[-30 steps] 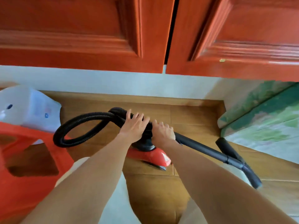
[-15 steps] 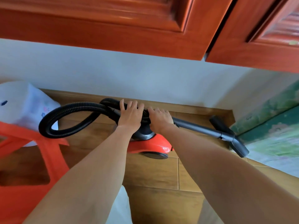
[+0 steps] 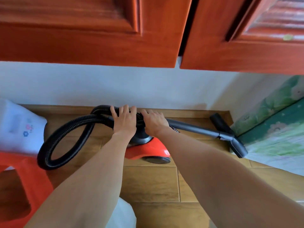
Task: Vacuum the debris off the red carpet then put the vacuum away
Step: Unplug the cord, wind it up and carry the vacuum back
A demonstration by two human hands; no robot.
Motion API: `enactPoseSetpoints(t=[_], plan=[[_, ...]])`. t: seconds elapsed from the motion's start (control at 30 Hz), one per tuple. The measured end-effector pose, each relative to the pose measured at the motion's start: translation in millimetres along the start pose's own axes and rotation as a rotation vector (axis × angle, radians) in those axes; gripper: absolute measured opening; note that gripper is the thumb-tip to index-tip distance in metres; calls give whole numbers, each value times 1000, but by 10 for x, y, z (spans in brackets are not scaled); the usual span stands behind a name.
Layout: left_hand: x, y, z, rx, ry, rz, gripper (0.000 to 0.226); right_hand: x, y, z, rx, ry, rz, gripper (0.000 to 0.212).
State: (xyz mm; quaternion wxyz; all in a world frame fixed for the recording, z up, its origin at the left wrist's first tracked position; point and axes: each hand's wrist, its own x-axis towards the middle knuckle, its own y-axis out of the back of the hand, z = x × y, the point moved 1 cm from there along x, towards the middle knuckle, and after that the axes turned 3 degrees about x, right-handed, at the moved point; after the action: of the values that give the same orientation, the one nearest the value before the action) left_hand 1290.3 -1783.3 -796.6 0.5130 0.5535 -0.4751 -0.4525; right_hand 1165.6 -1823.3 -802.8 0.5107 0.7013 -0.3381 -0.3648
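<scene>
Step in hand: putting the vacuum [image 3: 148,149] away, as I judge it; no carpet is in sight and the machine stands by the far wall [image 3: 115,83]
Where the vacuum is: on the wooden floor [image 3: 151,183], below the red-brown cupboard doors [image 3: 82,30], between a white bag [image 3: 16,127] on the left and a green patterned cloth [image 3: 271,129] on the right
Left hand [image 3: 125,120]: fingers nearly straight and slightly apart, laid across the coiled hose [image 3: 65,140] on top of the machine, pressing rather than gripping
Right hand [image 3: 154,122]: fingers curled down round the left end of the tube [image 3: 194,129], just beside the left hand
Hose and tube: the hose loops out to the left and back; the tube runs right and ends in a nozzle [image 3: 238,147] near the green cloth
Next move calls for: settling hose and tube so neither springs loose, then letting go with both hands; the loop lies close to a red stool [image 3: 32,178] and could catch on it
Hidden or unclear: the top of the vacuum and any handle are covered by the hands; a cord or plug cannot be made out; the bag, stool and cloth are cut off by the frame; the frame edges are blurred
</scene>
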Motion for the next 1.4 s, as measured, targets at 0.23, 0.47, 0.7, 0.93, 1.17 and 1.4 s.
enactPoseSetpoints(t=[0.23, 0.47, 0.7, 0.93, 1.17, 1.4], plan=[[-22, -56, -310, -3, 100, 110, 45, 150, -59, -333, 14, 43, 23, 64], [140, -171, -143, -79, 116, 198, 37, 247, 34, -89, -7, 86, 33, 52], [283, -157, 74, -249, 29, 104, 45, 188, 75, 238, 6, -1, -1, 35], [204, -96, 77, -195, -62, 75, 49, 129, 44, 260, 28, -56, 45, 33], [111, 6, 15, -172, -104, 35, 56, -99, 40, 448, -34, -94, 101, 53], [88, 47, 83, -81, -78, -24, 63, -557, -172, 853, -138, -135, 133, 56]])
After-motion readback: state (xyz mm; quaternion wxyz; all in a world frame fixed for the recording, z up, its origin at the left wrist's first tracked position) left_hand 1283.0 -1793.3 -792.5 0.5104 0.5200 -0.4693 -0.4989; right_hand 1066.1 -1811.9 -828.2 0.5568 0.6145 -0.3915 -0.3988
